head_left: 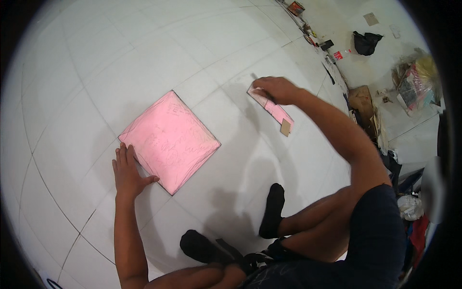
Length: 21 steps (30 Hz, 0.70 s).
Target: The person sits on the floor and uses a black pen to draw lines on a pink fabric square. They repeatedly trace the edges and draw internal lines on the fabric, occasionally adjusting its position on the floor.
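Ample floor (228,113) between pink square (171,143), left grip (127,177) apart at edge, and strip (279,113), right grip (279,89) unclear

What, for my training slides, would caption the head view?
On tiles: left hand at a pink square, right hand at a pink strip.

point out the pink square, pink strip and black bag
pink square (169,142), head view, middle of its top
pink strip (277,112), head view, its uncovered part
black bag (366,44), head view, its middle
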Motion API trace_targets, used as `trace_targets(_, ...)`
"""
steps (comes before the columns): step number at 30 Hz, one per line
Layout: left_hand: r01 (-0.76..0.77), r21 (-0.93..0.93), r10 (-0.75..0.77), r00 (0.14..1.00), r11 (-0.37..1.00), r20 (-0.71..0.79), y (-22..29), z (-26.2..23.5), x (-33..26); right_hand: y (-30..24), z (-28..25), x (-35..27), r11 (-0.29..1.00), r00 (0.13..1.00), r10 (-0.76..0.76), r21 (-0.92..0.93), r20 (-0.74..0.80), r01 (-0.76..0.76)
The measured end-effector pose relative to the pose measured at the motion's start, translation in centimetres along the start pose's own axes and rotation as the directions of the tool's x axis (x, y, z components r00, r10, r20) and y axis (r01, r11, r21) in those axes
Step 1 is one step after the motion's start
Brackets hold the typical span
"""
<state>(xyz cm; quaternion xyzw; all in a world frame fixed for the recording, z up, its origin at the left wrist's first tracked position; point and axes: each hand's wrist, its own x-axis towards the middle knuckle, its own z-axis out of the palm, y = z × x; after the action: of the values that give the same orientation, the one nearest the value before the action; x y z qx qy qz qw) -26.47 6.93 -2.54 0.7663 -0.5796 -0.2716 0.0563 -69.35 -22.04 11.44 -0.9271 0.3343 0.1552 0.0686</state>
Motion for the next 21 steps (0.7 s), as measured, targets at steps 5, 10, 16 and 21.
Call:
trace_targets(5,-0.014,0.04,0.015,1.0,0.999,-0.005,-0.9,0.3,-0.4,1.8,-6.8,-3.9,0.938,0.948,0.314,-0.171,0.047,-0.302)
trace_targets(10,-0.07,0.059,0.069,0.998,0.996,0.01,-0.3,0.1,-0.7,1.7,-8.1,-6.3,0.973,0.976,0.212,-0.101,0.053,-0.206)
trace_targets(16,-0.228,-0.096,0.228,0.974,0.969,-0.011,-3.9,-4.0,0.7,2.6,-7.1,-6.5,0.966,0.966,0.254,-0.03,-0.056,-0.256)
trace_targets(21,-0.159,0.056,0.154,0.985,0.986,0.083,-0.6,-9.6,0.7,6.3,-1.3,-3.8,0.989,0.933,0.147,0.052,-0.329,-0.138)
